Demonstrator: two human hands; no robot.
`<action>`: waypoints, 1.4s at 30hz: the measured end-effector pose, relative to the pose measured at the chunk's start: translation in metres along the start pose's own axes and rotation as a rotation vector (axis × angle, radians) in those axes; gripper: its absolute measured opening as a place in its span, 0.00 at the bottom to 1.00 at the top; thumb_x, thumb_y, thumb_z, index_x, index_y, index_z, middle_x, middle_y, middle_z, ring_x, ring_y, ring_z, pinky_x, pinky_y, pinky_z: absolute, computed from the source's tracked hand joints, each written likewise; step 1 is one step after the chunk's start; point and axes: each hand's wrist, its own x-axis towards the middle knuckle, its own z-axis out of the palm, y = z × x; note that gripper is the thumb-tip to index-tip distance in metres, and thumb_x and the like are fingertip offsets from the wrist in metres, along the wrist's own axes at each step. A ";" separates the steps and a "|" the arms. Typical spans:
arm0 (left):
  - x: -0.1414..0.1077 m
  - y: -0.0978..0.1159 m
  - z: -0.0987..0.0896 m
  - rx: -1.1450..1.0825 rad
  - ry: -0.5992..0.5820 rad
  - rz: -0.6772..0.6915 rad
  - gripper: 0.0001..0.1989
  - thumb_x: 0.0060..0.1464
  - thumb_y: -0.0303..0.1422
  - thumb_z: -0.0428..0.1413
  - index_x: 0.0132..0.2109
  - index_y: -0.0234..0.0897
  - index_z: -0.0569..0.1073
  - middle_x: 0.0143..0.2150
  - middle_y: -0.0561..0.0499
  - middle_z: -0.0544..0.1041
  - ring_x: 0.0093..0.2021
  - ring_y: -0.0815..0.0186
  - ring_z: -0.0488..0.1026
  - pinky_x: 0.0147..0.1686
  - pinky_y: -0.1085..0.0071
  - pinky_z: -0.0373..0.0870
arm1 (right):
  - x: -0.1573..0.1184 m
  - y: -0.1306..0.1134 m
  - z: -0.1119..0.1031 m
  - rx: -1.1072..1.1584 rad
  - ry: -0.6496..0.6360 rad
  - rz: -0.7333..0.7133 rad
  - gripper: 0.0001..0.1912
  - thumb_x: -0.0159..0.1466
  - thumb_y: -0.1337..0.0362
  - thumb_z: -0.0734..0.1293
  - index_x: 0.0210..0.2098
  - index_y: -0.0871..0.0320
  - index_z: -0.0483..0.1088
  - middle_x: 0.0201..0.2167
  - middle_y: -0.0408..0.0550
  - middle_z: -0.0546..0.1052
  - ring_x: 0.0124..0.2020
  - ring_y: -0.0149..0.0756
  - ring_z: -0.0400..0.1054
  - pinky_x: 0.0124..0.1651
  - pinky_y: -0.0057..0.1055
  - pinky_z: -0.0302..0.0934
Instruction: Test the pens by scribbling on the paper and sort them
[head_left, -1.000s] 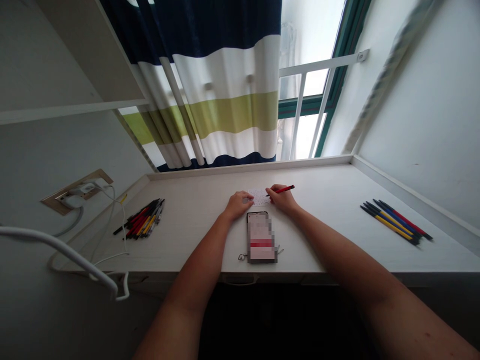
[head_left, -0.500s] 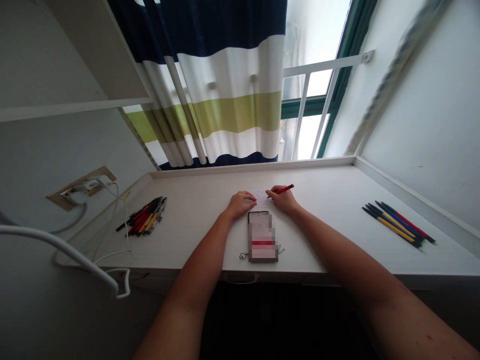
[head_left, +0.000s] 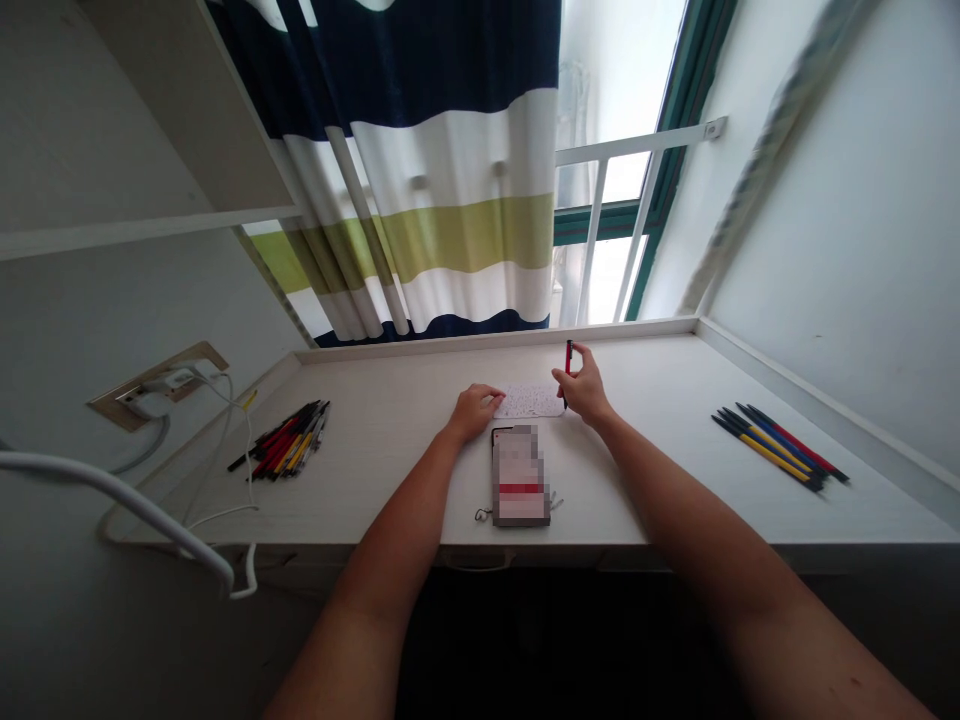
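A small white paper slip (head_left: 529,401) covered in handwriting lies on the white desk (head_left: 645,480). My left hand (head_left: 475,412) rests flat on the desk, its fingertips touching the slip's left edge. My right hand (head_left: 583,390) has lifted just right of the slip and grips a red pen (head_left: 568,369), which stands nearly upright with its tip hidden by my fingers. Below the slip, close to my left hand, lies a black-edged smartphone (head_left: 520,476), its screen blurred out.
A loose pile of mixed pens (head_left: 281,441) lies at the desk's left, beside a wall socket (head_left: 154,390) with white cables. Several blue, red and yellow pens (head_left: 780,451) lie side by side on the right. A striped curtain and window rise behind the desk.
My right hand has lifted off the slip and moved right. The red pen has turned from slanting to nearly upright. My left hand stays at the slip.
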 end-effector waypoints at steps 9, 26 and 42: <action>-0.003 0.048 -0.005 -0.049 0.123 0.171 0.10 0.65 0.33 0.56 0.47 0.38 0.81 0.46 0.45 0.83 0.50 0.58 0.78 0.59 0.56 0.69 | -0.015 -0.024 -0.004 0.103 -0.173 -0.030 0.51 0.57 0.61 0.69 0.74 0.54 0.41 0.20 0.33 0.69 0.19 0.37 0.68 0.19 0.28 0.62; 0.005 0.129 0.017 -0.342 -0.308 0.055 0.10 0.63 0.33 0.59 0.49 0.33 0.75 0.45 0.40 0.85 0.46 0.58 0.82 0.48 0.62 0.75 | -0.030 -0.050 -0.037 0.209 -0.020 -0.187 0.26 0.62 0.50 0.68 0.54 0.52 0.57 0.26 0.36 0.71 0.21 0.36 0.71 0.22 0.31 0.66; 0.051 0.252 0.193 0.323 -0.430 0.910 0.10 0.62 0.27 0.56 0.41 0.42 0.83 0.58 0.42 0.73 0.63 0.50 0.62 0.63 0.54 0.60 | -0.153 0.019 -0.254 -1.052 0.129 -0.168 0.08 0.65 0.67 0.65 0.29 0.54 0.73 0.34 0.54 0.79 0.42 0.50 0.71 0.48 0.44 0.65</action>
